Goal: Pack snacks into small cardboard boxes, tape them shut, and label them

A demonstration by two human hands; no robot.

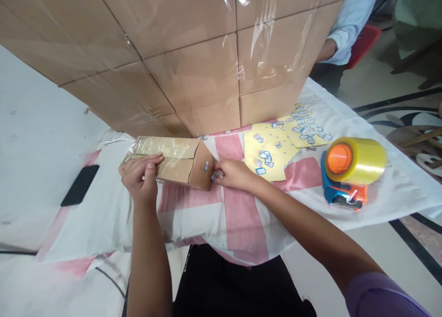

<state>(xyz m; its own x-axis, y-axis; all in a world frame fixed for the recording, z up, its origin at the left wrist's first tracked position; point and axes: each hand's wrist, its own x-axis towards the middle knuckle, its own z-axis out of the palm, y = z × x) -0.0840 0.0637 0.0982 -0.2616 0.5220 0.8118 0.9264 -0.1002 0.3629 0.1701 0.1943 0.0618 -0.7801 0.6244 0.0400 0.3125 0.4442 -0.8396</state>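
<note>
A small brown cardboard box (176,167) with clear tape on its top lies on the pink and white cloth. My left hand (140,176) grips its left part, fingers over the top and thumb along the near side. At the box's right end, my right hand (229,173) has its fingers pinched on a small whitish sticker (217,174). A similar small sticker (206,166) with a blue edge is on that end face. To the right lies a yellow sheet (252,144) with several blue-outlined stickers on it.
Stacked cardboard boxes (193,73) wrapped in clear film rise behind. On the right stands a tape dispenser (345,195) with a yellow tape roll (371,159). A black phone (80,185) lies left. Another person's sleeve (352,22) shows at the upper right.
</note>
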